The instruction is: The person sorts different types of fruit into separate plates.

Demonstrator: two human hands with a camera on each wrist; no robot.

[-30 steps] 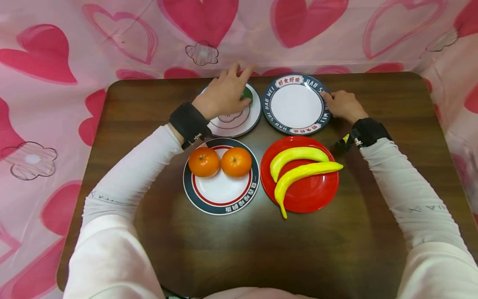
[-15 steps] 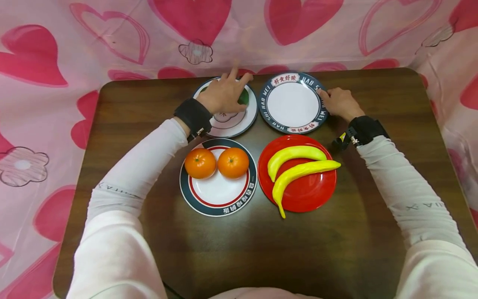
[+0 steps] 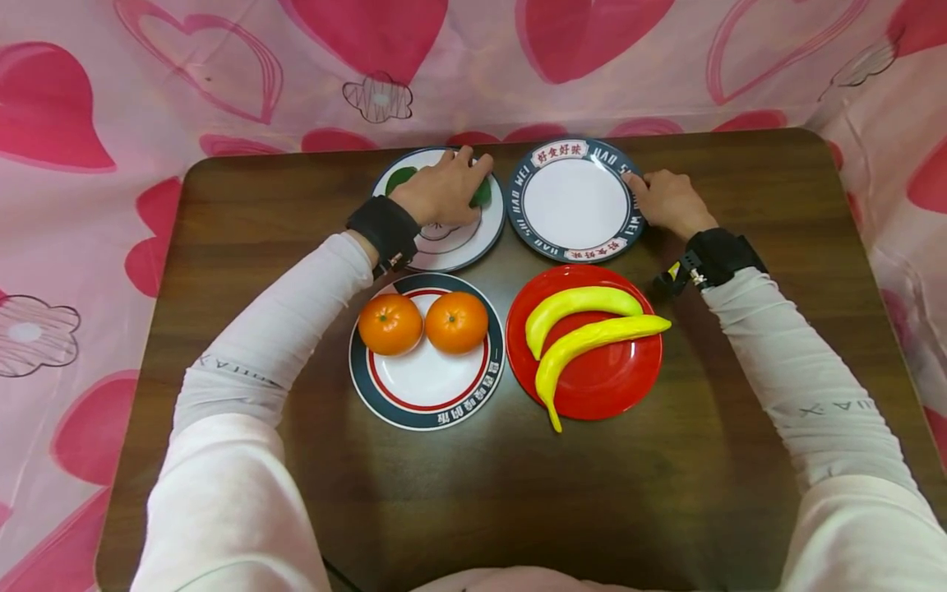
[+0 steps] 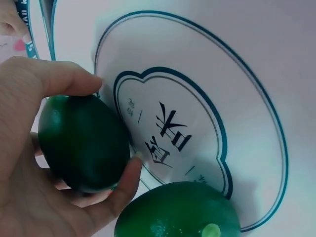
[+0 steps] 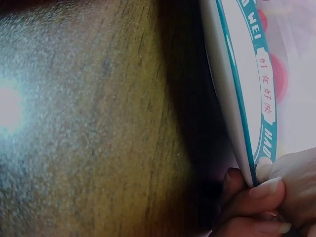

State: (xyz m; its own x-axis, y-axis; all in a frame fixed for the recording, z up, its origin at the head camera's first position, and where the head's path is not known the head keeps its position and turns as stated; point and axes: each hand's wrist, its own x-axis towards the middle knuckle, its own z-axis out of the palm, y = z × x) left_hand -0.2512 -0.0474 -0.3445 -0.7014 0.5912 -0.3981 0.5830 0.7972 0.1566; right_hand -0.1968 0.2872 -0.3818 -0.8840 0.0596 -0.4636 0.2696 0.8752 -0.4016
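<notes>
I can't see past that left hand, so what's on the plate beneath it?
One green fruit lies on the plate; the left hand grips another green fruit. Whatever they cover is hidden.

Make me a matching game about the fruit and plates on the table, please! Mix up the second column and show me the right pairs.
1. Bananas
2. Oranges
3. One green fruit
4. Fruitless plate

A. Rim pinched by the right grip
B. On the blue-rimmed plate with a red ring
C. Lying on the red plate
D. In the left grip

Right pairs: 1-C, 2-B, 3-D, 4-A
</notes>
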